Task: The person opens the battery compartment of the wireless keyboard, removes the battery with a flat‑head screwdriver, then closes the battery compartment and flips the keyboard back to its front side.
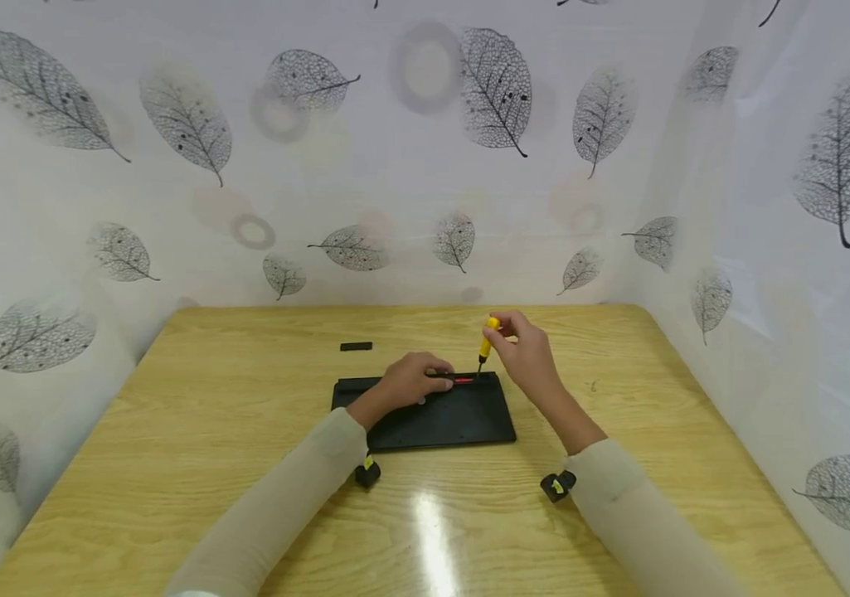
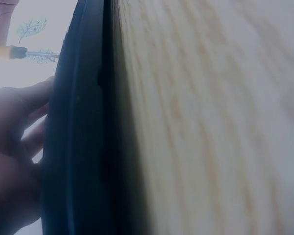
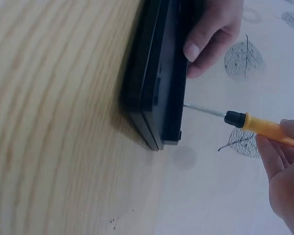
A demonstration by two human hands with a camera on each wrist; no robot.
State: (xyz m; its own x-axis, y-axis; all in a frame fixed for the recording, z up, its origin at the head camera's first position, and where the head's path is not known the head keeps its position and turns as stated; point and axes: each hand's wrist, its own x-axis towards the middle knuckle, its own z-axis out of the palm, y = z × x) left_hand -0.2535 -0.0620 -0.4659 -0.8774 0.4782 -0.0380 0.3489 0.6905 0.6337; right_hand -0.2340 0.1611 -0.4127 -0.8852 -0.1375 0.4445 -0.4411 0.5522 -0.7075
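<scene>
A flat black keyboard lies underside up on the table, a raised ridge along its far edge. Something red shows in a recess of that ridge. My left hand grips the ridge near its middle, thumb on the near side and fingers over the far edge. My right hand pinches the yellow handle of a screwdriver above the ridge's right end. The shaft points down, its tip right at the recess; in the right wrist view the screwdriver meets the ridge beside the left thumb.
A small black cover strip lies on the wooden table beyond the keyboard's left part. Leaf-printed white curtains hang behind the table and at both sides.
</scene>
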